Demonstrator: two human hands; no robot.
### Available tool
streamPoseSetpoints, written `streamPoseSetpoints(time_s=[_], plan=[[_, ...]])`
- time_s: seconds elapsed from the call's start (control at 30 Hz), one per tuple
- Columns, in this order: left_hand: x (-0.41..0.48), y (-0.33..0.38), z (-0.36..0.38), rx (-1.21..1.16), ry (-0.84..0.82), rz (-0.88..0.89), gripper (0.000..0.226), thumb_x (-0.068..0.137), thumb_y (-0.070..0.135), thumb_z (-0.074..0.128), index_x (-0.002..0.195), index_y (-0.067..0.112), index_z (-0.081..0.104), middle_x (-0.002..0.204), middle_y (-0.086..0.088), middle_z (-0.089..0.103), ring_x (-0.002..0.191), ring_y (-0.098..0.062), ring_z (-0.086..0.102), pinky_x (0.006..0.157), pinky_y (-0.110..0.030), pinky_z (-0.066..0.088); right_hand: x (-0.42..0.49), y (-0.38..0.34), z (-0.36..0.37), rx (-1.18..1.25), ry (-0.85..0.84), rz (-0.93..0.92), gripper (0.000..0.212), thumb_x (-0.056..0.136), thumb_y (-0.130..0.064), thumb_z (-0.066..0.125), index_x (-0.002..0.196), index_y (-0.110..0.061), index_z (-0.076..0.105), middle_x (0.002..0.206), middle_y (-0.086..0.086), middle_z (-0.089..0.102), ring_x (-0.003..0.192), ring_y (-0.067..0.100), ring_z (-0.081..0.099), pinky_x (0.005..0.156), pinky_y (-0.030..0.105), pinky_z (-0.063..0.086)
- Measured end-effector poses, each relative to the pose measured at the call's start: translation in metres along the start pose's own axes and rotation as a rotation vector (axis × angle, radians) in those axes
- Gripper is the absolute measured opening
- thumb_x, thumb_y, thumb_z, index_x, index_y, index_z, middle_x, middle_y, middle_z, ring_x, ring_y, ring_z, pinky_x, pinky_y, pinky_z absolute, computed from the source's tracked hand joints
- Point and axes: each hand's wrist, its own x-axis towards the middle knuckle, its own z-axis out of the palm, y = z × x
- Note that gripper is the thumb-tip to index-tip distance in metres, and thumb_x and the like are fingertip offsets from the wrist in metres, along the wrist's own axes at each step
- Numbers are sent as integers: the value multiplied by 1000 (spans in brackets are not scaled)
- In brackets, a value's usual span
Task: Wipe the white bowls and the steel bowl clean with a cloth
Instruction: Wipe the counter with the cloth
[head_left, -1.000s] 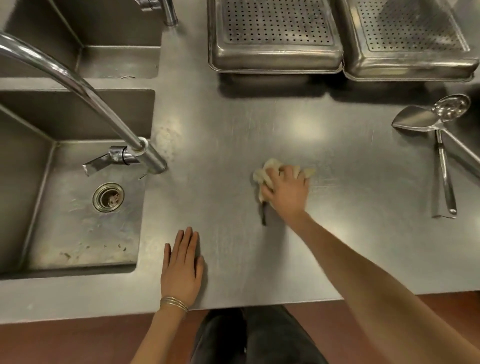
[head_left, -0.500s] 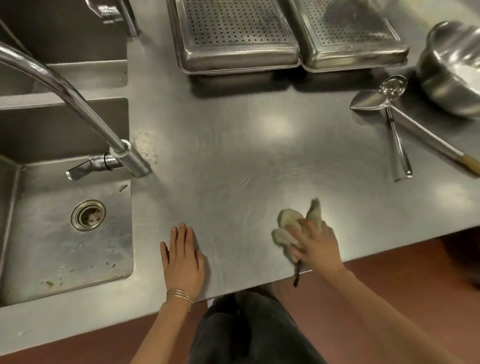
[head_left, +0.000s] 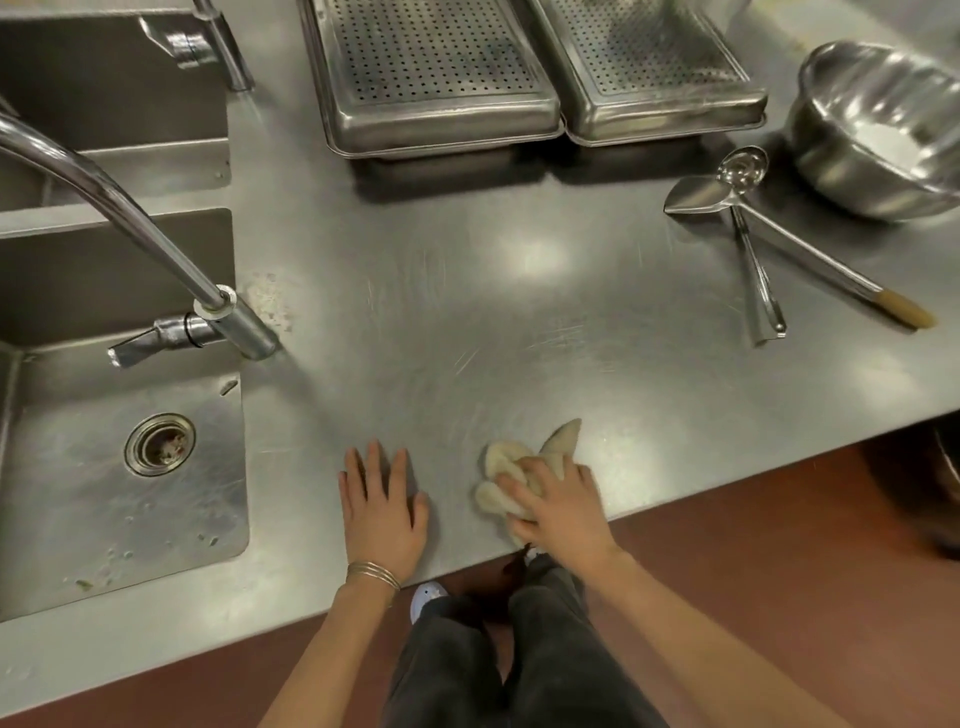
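Since the frame a second ago, the right hand (head_left: 558, 512) has dragged the cloth (head_left: 511, 480) from the middle of the counter (head_left: 467, 322) back to its near edge, while the left hand (head_left: 382, 512) has kept its place, and the steel bowl (head_left: 878, 130) has come into view. Right fingers (head_left: 519, 486) are curled over the crumpled pale cloth, pressing and gripping it against the steel, with folds of cloth sticking out beyond the fingertips and one corner pointing up and away from the knuckles. Left fingers (head_left: 376, 470) lie flat and spread on the counter, released, holding nothing, just beside the cloth but not touching it; thin bangles (head_left: 371, 571) ring that wrist. Far beyond the right fingertips, well apart at the counter's far right, sits the upright steel bowl. Between it and the right hand lie a spatula (head_left: 779, 249) and a ladle (head_left: 750, 228), their handles crossing. Beyond both hands' fingertips stand two perforated trays (head_left: 431, 73), side by side. Off past the left hand's little finger are the sink (head_left: 104, 493) and the tap (head_left: 156, 234) arching over it.
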Motion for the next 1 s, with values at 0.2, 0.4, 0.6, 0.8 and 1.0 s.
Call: streamPoseSetpoints(time_s=[0.2,0.4,0.6,0.8,1.0], plan=[[9,53,12,42,-65,173,58,84,37,32,135,12,44,145,-12,38,137,-33,27,111,-55,16,0,103,-13,-42,-25,236,40,77,-48,46,112,-30,53,104,6,62,74,36,56,61,40,45],[44,124,32,164,-133,238,59,85,40,31,139,17,39,147,-3,38,138,-26,27,107,-50,14,28,142,-10,-41,-15,201,36,75,-48,48,106,-32,57,98,4,63,73,34,55,60,38,42],[62,157,47,188,-120,132,58,88,41,28,141,16,33,150,-2,29,141,-25,16,110,-52,7,57,178,-10,-21,-80,171,38,76,-49,47,109,-32,57,102,3,61,78,33,53,67,39,41],[67,154,42,198,-151,162,65,83,47,25,141,20,33,150,0,30,141,-23,16,113,-47,10,52,203,-18,161,-229,10,50,84,-55,37,131,-40,42,132,3,48,98,35,49,80,46,39],[92,206,-16,203,-204,-5,80,72,58,3,143,29,26,154,2,20,143,-22,12,115,-43,10,44,256,-65,262,-98,3,65,81,-55,21,139,-31,38,146,1,39,135,22,34,107,48,22]])
